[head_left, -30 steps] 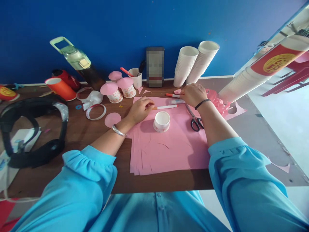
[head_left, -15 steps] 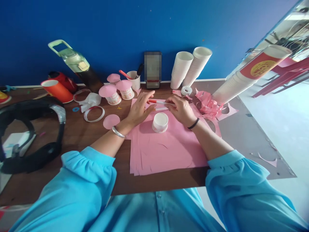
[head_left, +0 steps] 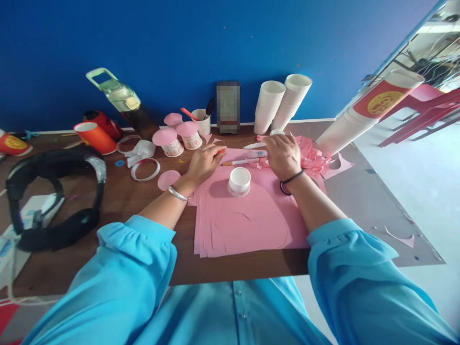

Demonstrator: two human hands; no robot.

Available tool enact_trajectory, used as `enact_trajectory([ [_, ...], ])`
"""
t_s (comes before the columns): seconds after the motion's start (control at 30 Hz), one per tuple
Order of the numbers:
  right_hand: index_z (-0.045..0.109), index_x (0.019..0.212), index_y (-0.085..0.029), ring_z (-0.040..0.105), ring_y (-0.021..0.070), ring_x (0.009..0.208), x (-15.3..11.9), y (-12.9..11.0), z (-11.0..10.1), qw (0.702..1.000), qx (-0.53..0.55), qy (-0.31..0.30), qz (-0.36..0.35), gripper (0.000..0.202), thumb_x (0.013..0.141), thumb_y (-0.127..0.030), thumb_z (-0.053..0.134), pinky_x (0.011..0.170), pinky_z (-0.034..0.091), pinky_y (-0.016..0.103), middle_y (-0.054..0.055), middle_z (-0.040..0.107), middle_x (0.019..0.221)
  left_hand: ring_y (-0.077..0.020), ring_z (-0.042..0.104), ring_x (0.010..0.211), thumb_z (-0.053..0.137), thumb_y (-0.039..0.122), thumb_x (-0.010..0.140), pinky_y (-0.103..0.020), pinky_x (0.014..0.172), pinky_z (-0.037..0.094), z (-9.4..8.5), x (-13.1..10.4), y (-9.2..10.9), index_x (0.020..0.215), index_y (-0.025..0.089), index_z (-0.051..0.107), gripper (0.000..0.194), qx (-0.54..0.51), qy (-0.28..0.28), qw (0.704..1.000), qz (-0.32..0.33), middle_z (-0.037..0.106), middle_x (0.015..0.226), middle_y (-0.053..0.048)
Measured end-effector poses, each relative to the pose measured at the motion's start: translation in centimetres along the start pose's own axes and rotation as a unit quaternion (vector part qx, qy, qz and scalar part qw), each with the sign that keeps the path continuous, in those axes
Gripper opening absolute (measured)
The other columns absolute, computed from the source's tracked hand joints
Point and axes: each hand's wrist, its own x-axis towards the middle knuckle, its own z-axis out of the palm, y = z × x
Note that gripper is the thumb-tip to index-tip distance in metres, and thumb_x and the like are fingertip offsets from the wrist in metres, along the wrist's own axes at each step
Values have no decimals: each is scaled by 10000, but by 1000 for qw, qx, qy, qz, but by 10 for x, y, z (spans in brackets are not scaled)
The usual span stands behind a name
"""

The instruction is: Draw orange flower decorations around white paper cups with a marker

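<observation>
While the right hand pinches a white marker, long axis running toward the left hand, whose curled fingers grip an apparent orange cap, the white cup sits between both, bodyward, nearer the left.

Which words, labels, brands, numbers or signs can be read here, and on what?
None reads clearly.
Cup stack at right: yellow emblem on red, lettering too blurred.
Red cup at the left edge: yellow emblem, unreadable.
White packet: blue print, too blurred.
White cup and pink-topped cups: red marks, too small.
Phone: screen pixelated.
</observation>
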Motion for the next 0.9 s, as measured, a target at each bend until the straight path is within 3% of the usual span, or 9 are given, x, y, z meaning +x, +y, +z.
enact_trajectory([
  [0.07, 706, 1191, -194, 661, 314, 1062, -3, 7, -3, 997, -15, 43, 59, 364, 1060, -155, 369, 972, 486, 436, 144, 752, 1099, -239, 751, 1056, 558, 364, 1057, -387, 1006, 566, -1, 1, -5, 1166, 212, 779, 289, 8, -8, 1000, -24, 820, 1154, -80],
  [0.17, 653, 1259, -176, 654, 301, 1049, -7, 5, -3, 997, 0, 74, 37, 331, 1061, -172, 388, 931, 498, 403, 144, 722, 1097, -264, 712, 1204, 607, 257, 979, -429, 1122, 532, 2, 2, -12, 1214, 200, 763, 288, 38, -23, 999, -29, 801, 1243, -85],
  [0.23, 638, 1258, -180, 663, 283, 990, -9, -2, 1, 997, 21, 72, 13, 306, 1089, -241, 390, 830, 498, 366, 126, 724, 1066, -273, 671, 1300, 602, 231, 969, -446, 1193, 489, 4, 1, -13, 1293, 173, 732, 354, 60, -23, 998, -18, 766, 1339, -111],
  [0.33, 640, 1183, -185, 657, 241, 833, -11, -13, 12, 997, 58, 31, 43, 272, 1096, -290, 405, 656, 414, 320, 103, 741, 1022, -268, 625, 1368, 570, 209, 977, -447, 1239, 457, 1, 0, -12, 1356, 177, 694, 400, 81, -28, 996, -9, 727, 1399, -112],
  [0.47, 640, 1031, -206, 637, 227, 751, -15, -20, 26, 995, 83, -9, 52, 244, 1097, -312, 430, 625, 355, 311, 76, 723, 873, -283, 655, 1263, 394, 162, 1057, -444, 1147, 521, -8, 13, 0, 1496, 130, 597, 485, 159, -34, 987, -17, 724, 1277, -158],
  [0.57, 613, 933, -216, 603, 216, 684, -17, -21, 30, 995, 88, -20, 47, 255, 1096, -326, 451, 610, 308, 316, 62, 692, 795, -324, 663, 1205, 322, 67, 1033, -452, 1001, 568, -11, 40, 11, 1711, 146, 304, 683, 283, -79, 955, -42, 655, 1333, -205],
  [0.67, 604, 915, -218, 587, 213, 658, -17, -20, 29, 994, 95, -24, 44, 257, 1090, -322, 449, 603, 289, 319, 57, 681, 772, -333, 670, 1193, 248, -5, 991, -437, 929, 583, -9, 71, 15, 1756, 134, 102, 791, 357, -133, 922, -73, 579, 1403, -252],
  [0.77, 610, 900, -219, 577, 216, 640, -16, -17, 28, 993, 101, -24, 48, 263, 1080, -322, 448, 601, 288, 322, 56, 675, 750, -341, 694, 1124, 232, -26, 972, -471, 908, 589, -4, 90, 11, 1753, 108, 103, 803, 371, -148, 913, -80, 566, 1384, -278],
  [0.9, 646, 972, -212, 626, 238, 717, -15, -12, 30, 992, 113, -16, 57, 241, 1065, -324, 454, 623, 336, 321, 79, 720, 831, -352, 705, 1109, 237, -39, 979, -490, 914, 585, 3, 89, 4, 1757, 137, 114, 807, 399, -166, 898, -80, 579, 1348, -254],
])
